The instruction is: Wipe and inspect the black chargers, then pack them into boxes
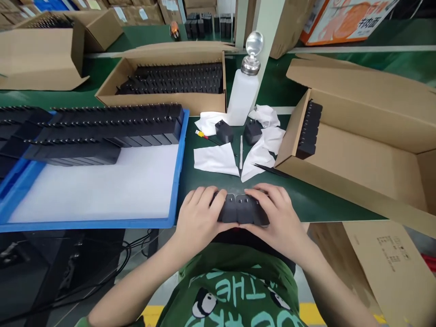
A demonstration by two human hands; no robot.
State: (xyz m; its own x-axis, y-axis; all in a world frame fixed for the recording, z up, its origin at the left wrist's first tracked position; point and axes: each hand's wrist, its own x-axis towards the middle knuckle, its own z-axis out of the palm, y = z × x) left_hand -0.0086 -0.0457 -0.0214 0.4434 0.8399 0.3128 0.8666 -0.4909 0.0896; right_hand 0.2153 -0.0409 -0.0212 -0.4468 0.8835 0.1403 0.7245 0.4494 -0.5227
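Observation:
Between my two hands, at the bench's front edge, is a short row of black plug adapters (236, 209) with small metal pins showing on top. My left hand (200, 220) grips the row's left end, fingers over the far side and thumb along the near side. The right end is gripped the same way by my right hand (277, 220). Both thumbs nearly meet at the front. My fingers hide the outer adapters. Just beyond lie white cloths (216, 159), a thin pen-like stick (241, 152), dark tweezers (270, 170) and two loose black adapters, one on the left (224, 131).
A blue-rimmed tray (179, 181) with rows of adapters stands left. An open carton (368, 159) holding one adapter row is right. Behind are a filled carton (163, 97), a white pump bottle (242, 95) and a pale post (269, 41).

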